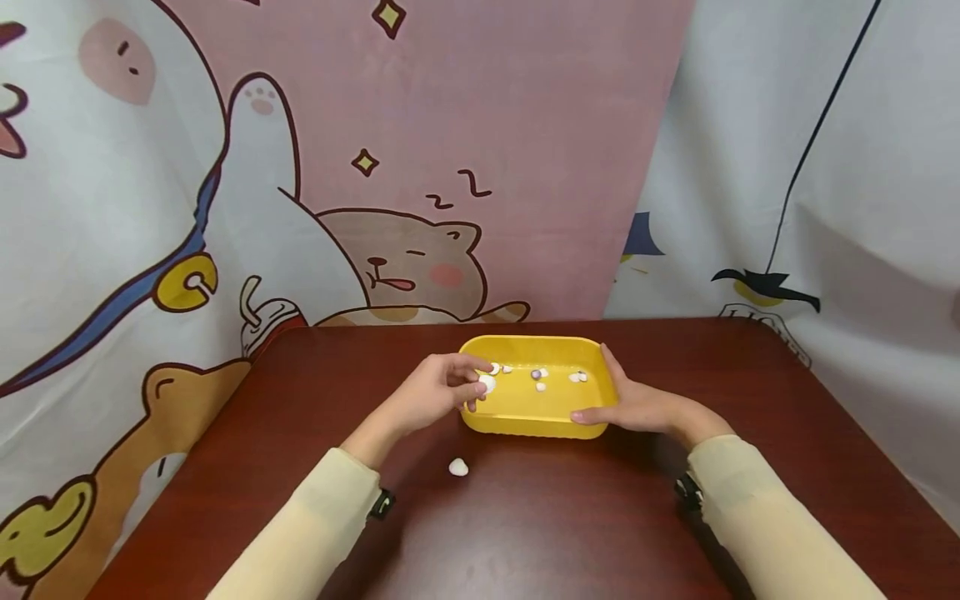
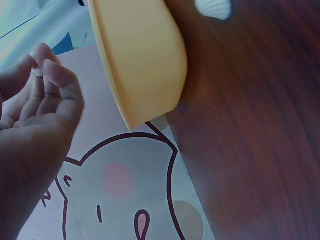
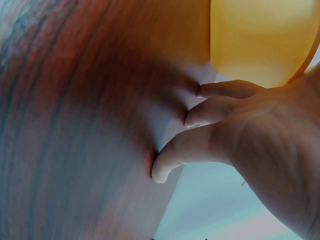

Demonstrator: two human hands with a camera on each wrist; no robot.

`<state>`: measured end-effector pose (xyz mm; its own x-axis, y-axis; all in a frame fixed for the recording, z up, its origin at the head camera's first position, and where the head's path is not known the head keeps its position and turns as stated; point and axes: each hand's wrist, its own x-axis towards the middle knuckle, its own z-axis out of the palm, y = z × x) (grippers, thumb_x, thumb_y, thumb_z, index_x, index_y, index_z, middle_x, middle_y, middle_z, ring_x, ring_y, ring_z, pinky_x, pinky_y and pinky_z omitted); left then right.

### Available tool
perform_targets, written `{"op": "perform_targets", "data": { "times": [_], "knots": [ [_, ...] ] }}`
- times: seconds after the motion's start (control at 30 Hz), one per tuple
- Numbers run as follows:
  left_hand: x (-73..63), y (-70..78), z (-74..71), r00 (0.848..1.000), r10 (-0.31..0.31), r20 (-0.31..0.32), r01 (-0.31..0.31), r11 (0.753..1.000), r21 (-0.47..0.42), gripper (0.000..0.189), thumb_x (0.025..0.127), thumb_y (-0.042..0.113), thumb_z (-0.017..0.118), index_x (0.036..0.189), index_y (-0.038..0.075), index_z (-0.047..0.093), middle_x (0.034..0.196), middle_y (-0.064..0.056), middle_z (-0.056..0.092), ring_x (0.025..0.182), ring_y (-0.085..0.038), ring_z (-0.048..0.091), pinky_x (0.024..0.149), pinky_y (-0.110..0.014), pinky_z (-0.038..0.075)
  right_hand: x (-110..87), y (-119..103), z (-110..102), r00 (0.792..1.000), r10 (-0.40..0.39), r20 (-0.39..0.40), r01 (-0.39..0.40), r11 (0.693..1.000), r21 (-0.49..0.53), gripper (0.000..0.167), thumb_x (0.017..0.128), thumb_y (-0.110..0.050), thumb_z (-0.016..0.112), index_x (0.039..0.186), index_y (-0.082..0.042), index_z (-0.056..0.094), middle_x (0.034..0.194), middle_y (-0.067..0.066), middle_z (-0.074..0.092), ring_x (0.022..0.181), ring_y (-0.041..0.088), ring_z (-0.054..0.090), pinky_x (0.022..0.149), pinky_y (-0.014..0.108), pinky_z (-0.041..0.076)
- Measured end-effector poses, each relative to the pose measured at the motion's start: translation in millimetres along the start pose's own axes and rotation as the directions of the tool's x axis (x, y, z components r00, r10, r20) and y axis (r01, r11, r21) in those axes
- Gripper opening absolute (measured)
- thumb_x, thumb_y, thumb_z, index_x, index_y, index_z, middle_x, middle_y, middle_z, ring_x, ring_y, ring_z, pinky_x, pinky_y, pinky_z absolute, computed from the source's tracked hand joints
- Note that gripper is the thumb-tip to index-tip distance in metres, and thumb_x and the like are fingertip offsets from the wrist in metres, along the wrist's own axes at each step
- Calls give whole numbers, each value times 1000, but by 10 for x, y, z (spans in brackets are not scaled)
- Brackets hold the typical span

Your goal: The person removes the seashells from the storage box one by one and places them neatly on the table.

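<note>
A yellow plastic tray [image 1: 536, 427] stands on the table, with several small shells inside, among them a purplish one [image 1: 536, 375]. My left hand [image 1: 442, 390] is over the tray's left end, pinching a white seashell [image 1: 487, 383] between thumb and fingers; in the left wrist view the fingertips mostly hide it. At the tray's right end my right hand [image 1: 637, 405] grips the wall, its thumb over the front corner. In the right wrist view, several fingertips [image 3: 161, 172] touch the tabletop beside the tray. A white ridged seashell [image 1: 458, 467] lies on the table in front of the tray.
The dark reddish-brown tabletop [image 1: 360, 354] reaches back to a cloth hanging [image 1: 510, 167] printed with cartoon animals. White cloth [image 1: 862, 292] hangs along the right side.
</note>
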<state>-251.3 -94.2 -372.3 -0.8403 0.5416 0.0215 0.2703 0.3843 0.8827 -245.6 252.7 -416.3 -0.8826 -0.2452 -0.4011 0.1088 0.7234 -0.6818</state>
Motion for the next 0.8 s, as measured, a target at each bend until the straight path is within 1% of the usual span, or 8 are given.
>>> {"op": "perform_targets", "data": {
  "times": [0.13,0.23,0.27,0.37,0.5,0.6,0.67,0.8],
  "knots": [
    [-77,-32,25,998,-4,56,6,999,-32,21,97,3,76,117,-1,72,99,-15,74,83,-29,72,79,-47,65,-11,-7,-19,1000,1,2,-1,1000,-6,142,86,-71,74,164,-18,-33,174,30,7,154,50,25,125,76,19],
    [-139,-91,52,994,-22,111,25,999,-33,18,96,4,77,114,2,74,101,-20,74,79,-27,72,77,-45,66,-10,-9,-14,1000,1,5,-1,1000,-13,142,86,-71,74,164,-18,-33,174,31,8,155,50,25,125,76,20],
    [-161,-108,61,991,-28,132,32,999,-27,17,97,5,76,114,3,75,101,-21,73,77,-23,71,76,-42,65,-9,-11,-12,1000,2,7,-2,1000,-14,142,87,-71,74,164,-18,-33,174,31,8,155,50,26,125,76,21],
    [-216,-142,97,978,-39,207,42,999,-12,18,100,6,72,117,4,76,100,-27,72,69,-17,68,72,-42,65,-8,-17,-11,1000,0,7,1,1000,-15,142,86,-71,74,164,-18,-33,175,31,9,155,50,26,125,76,21],
    [-259,-165,162,958,-33,284,21,999,45,18,102,6,69,118,1,76,95,-30,72,61,-16,66,63,-39,63,-7,-17,-27,1000,-5,-3,5,1000,-11,143,86,-71,74,164,-18,-33,174,30,8,153,49,27,125,76,20],
    [-268,-192,219,951,-33,307,-1,994,109,15,103,7,69,115,4,77,92,-27,73,56,-18,65,55,-31,57,-1,-1,-33,1000,-2,-5,2,1000,-6,143,86,-71,75,164,-19,-33,174,30,8,153,49,27,125,76,20],
    [-267,-216,262,947,-40,320,-8,989,148,14,103,7,68,114,6,77,89,-26,73,55,-23,66,52,-29,54,6,13,-27,1000,3,-3,-3,1000,-6,142,86,-71,74,164,-19,-33,174,30,9,154,49,26,125,76,20],
    [-246,-269,352,939,-65,337,-2,981,194,12,104,8,67,109,10,79,81,-21,73,51,-25,65,48,-25,50,1,23,-13,1000,13,-1,-13,1000,-10,143,85,-72,74,164,-20,-33,174,30,9,154,50,26,124,77,21]
  ]
}}
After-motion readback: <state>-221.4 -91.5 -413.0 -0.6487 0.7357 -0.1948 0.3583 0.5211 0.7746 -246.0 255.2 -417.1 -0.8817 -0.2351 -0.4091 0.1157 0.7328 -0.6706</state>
